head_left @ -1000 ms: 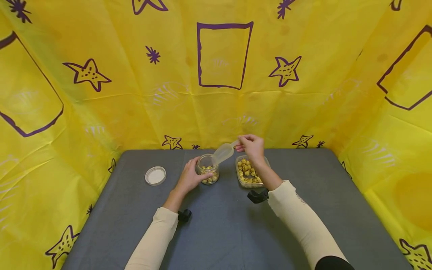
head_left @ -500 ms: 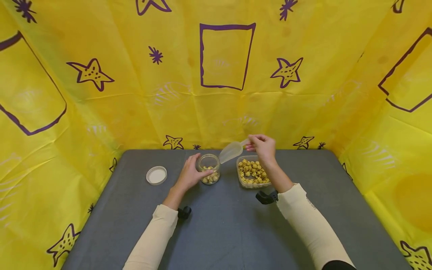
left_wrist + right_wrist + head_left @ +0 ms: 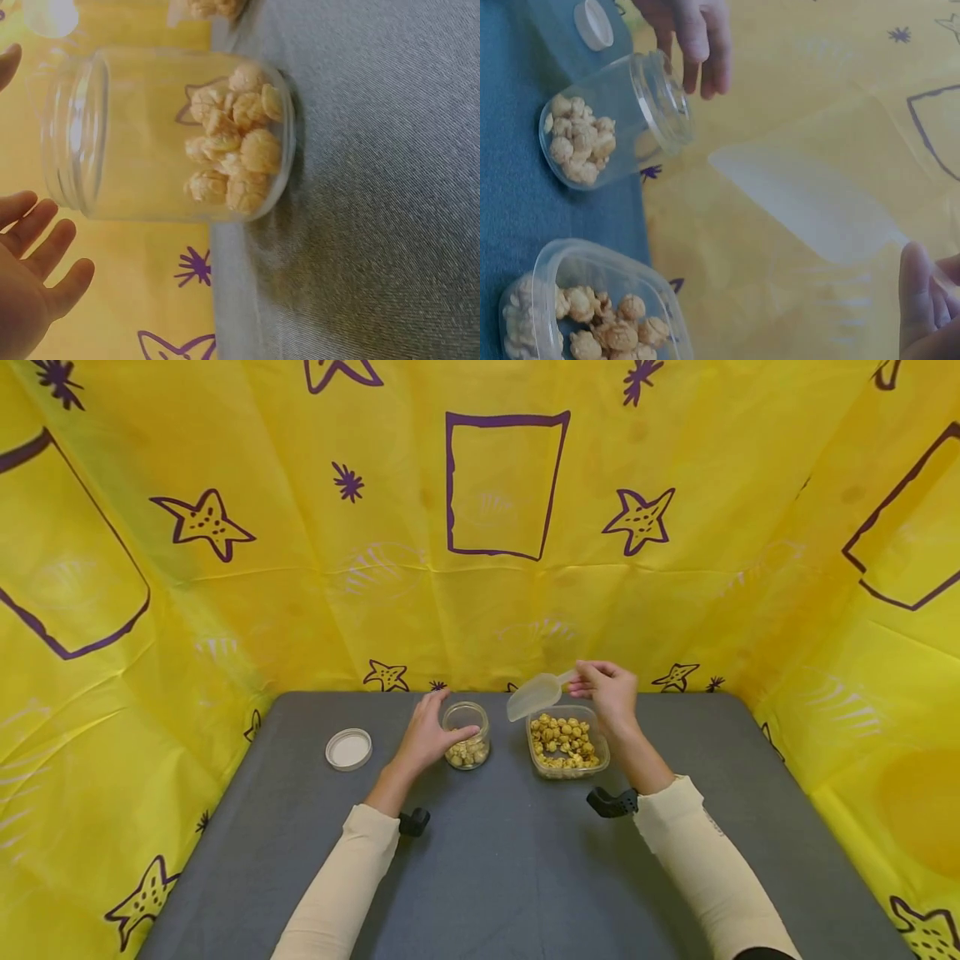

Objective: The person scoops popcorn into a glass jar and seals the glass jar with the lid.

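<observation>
The left hand (image 3: pixel 429 735) reaches beside the upright jar (image 3: pixel 472 752) on the table (image 3: pixel 487 868), fingers loosely spread, while the raised right hand (image 3: pixel 611 697) pinches the scoop (image 3: pixel 536 696), tip slanting down, near the tub (image 3: pixel 568 773).

Wears a cream left sleeve (image 3: pixel 337 885) and a matching right sleeve (image 3: pixel 708 868), each ending in a softly creased cuff. Carries a small black device (image 3: pixel 414 822) below the left cuff and an angular black mount (image 3: pixel 611 802) below the right, plus a faint grey marking (image 3: pixel 712 823) and, higher up, a black patch (image 3: pixel 765 954) on the right arm.
</observation>
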Demonstrator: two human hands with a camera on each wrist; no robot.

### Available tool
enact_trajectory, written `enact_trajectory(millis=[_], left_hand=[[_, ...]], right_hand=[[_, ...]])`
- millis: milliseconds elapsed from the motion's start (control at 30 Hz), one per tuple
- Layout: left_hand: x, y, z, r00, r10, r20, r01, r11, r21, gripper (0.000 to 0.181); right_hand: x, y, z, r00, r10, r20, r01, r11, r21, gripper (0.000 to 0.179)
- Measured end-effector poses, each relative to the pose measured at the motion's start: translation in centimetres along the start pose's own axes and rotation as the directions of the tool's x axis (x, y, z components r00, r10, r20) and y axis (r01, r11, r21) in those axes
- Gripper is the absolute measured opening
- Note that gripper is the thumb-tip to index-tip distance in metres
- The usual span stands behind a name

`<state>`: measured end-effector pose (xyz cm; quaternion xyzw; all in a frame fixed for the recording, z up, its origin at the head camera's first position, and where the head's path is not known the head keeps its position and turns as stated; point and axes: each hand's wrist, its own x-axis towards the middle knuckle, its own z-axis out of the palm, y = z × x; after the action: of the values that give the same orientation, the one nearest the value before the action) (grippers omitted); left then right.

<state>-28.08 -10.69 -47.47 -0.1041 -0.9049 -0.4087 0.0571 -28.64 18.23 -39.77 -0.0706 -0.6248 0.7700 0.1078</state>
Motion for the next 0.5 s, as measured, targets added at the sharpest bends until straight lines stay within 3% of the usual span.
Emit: enact_trajectory(millis=[300, 500], left_hand=[[0.2, 1.6, 0.0, 1.0, -0.006, 0.019, 0.006, 0.999, -0.035, 0.091], [0.3, 2.8, 0.3, 0.999, 0.039, 0.03, -0.037, 0.998, -0.05, 0.088]], right_hand=[[0.2, 0.1, -1.4, 0.999, -0.001, -0.042, 0.004, 0.999, 0.054, 0.008], [0.1, 0.3, -2.4, 0.998, 0.005, -0.061, 0.0, 0.996, 0.089, 0.008]])
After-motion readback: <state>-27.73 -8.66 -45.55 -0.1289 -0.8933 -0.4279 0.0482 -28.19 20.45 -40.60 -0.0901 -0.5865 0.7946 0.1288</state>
